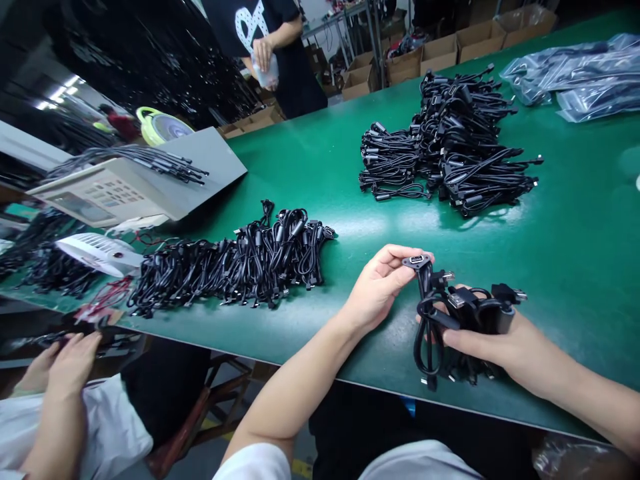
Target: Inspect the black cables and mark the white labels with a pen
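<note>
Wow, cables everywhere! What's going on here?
A person holds a bundle of black USB cables in the right hand, while the left hand holds up one cable's flanged connector. Two large heaps of similar black cables lie on the green workbench. Across the bench, another person holds a clear plastic bag. At lower left, a co-worker's hand is at the bench edge.

Left hand (380, 287): pinches the flanged connector (416, 262) of a black USB cable bundle (453, 320)
Right hand (487, 340): grips the same bundle
Green tabletop (565, 347): carries a coiled cable pile (235, 263) left, another (450, 143) far
</note>
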### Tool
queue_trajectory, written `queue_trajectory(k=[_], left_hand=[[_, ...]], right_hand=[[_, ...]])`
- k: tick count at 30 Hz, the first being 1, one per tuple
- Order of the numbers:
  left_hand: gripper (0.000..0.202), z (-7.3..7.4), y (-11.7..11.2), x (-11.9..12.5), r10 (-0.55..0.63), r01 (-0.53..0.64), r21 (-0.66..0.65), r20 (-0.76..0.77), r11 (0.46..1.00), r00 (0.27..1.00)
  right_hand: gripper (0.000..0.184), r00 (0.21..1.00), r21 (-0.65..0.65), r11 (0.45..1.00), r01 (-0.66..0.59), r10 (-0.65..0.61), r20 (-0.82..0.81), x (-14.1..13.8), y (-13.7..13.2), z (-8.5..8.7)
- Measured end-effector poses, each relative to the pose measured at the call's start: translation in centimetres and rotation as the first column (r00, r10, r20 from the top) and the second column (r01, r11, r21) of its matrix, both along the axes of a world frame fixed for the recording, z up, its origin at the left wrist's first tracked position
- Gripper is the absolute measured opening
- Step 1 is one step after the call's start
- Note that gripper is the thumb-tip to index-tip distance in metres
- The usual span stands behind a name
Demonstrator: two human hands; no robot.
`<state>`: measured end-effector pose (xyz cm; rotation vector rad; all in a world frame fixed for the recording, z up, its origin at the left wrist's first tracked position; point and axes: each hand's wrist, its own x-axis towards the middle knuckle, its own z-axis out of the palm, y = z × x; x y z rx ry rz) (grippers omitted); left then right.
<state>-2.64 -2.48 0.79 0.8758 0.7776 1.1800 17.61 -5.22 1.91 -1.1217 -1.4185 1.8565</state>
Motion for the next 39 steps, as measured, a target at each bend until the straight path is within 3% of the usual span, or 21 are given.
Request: queue_trajectory(k=[5,12,21,31,39], left_hand=[[0.021,0.06,-0.1,0.02,-0.05,0.05,-0.004,0.039,0.999,0.998],[0.02,-0.09,-0.3,0.14,-0.087,0.087,0.013,0.038,0.996,0.995],[0.021,-0.19,-0.44,0.39,-0.104,0.104,-0.008,0.038,0.995,0.994],[0.019,-0.27,-0.34,0.44,-0.108,0.11,-0.011,0.082,0.994,0.991],[0.023,-0.19,-0.43,0.74,-0.108,0.109,-0.039,0.035,0.993,0.994]], right_hand=[[0.031,0.993,-0.126,0.988,0.094,-0.101,-0.054,0.02,0.12,-0.52],[0.04,0.962,-0.273,0.953,0.129,-0.187,-0.199,-0.37,0.11,-0.43],[0.037,0.959,-0.307,0.944,0.121,-0.191,-0.209,-0.51,0.3,-0.42],[0.046,0.945,-0.375,0.916,0.144,-0.24,-0.222,-0.48,0.27,-0.17],[0.023,0.953,-0.272,0.941,0.2,-0.252,-0.171,-0.82,0.54,-0.65]])
